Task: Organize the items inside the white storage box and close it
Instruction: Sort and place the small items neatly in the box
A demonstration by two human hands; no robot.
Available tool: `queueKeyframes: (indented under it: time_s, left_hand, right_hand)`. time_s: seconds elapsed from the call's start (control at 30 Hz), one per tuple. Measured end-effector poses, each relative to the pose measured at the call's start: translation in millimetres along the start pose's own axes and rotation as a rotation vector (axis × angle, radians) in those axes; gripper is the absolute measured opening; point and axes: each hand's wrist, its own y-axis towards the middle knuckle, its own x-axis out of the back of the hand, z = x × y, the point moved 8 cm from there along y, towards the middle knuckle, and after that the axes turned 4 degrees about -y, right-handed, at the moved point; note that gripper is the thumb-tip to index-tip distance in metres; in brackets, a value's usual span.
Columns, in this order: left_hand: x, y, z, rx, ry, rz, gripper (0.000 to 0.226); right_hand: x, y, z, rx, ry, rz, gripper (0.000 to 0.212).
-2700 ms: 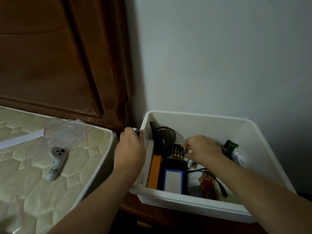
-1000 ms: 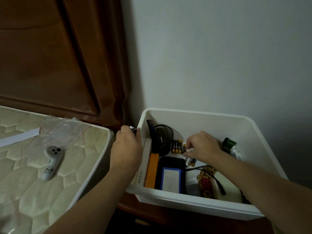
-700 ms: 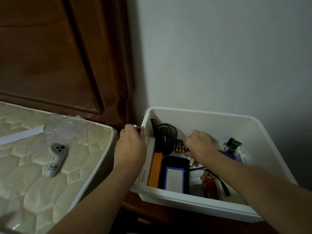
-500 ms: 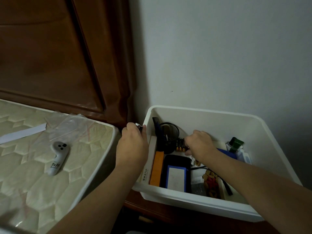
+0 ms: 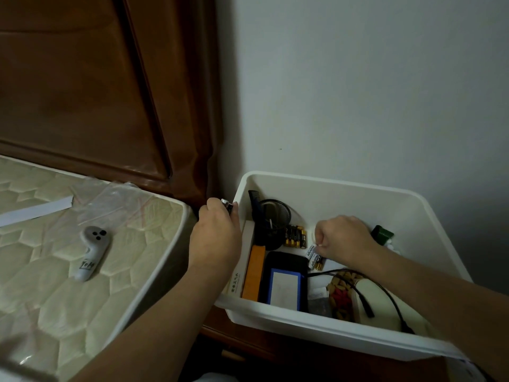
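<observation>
A: Where did the white storage box [image 5: 325,186] stand?

B: Against the wall, on a dark wooden stand beside the bed [image 5: 91,260], open, with no lid in view. The right hand [image 5: 343,239] was inside it, fingers curled, pinching a small white-labelled battery [image 5: 311,253] above a few loose ones [image 5: 318,263]. A row of black-and-gold batteries [image 5: 295,236] already lay just beside the black mesh cup [image 5: 275,216].

A: And the left hand [image 5: 217,238]?

B: It was closed around a small metal object [image 5: 227,204] at the box's left rim; I couldn't tell what the object was.

A: How would you have finished that step well?

B: My judgement: lay the pinched battery parallel with the black-and-gold row so they sit as one group, then gather the loose ones the same way. Keep them off the black cable [image 5: 366,293] that looped across the right half, or it would drag them apart. The left hand could have steadied the rim.

A: Any writing?

B: The pinched battery's label had print, too small to read. A white flat box [image 5: 241,268] along the left wall carried a few characters near its front end, which I couldn't make out. The orange box [image 5: 254,271] and the black pouch with a blue-edged white panel [image 5: 285,282] showed nothing legible. On the bed, a white controller [image 5: 92,252] bore handwritten marks on its grip, unclear to me.
</observation>
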Motion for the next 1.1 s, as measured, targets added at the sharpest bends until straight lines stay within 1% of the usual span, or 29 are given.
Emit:
queueKeyframes:
  time_s: [0.07,0.13,0.27,0.37,0.5,0.6,0.8,1.1]
  left_hand:
    - [0.7,-0.4,-0.3,0.004,-0.006,0.001,0.025]
    - [1.4,-0.5,-1.1,0.005,-0.006,0.004,0.026]
    - [2.3,-1.3,-3.4,-0.007,0.016,0.009,0.03]
    - [2.6,-1.6,-2.4,0.001,0.024,0.015,0.031]
    - [2.1,-0.6,-1.6,0.01,0.022,0.015,0.029]
    - [1.6,-0.2,-1.6,0.01,0.021,0.015,0.028]
    - [2.0,-1.2,-2.2,0.005,0.016,0.018,0.029]
    - [2.8,-1.0,-3.7,0.011,0.039,0.022,0.029]
  right_hand:
    - [-3.8,-4.9,1.8,0.025,-0.086,0.017,0.027]
    - [-6.2,-6.7,6.1,0.029,-0.108,0.015,0.032]
    - [-8.0,-5.8,21.5,0.025,-0.235,0.011,0.036]
    - [-11.5,-1.6,30.8,0.032,-0.296,0.05,0.034]
    - [-15.4,2.5,37.3,0.055,-0.316,0.082,0.029]
    - [-16.9,3.2,35.7,0.062,-0.304,0.077,0.028]
    - [-22.3,2.1,31.4,0.007,-0.222,0.057,0.025]
    - [-21.6,8.1,22.9,-0.058,-0.235,0.015,0.017]
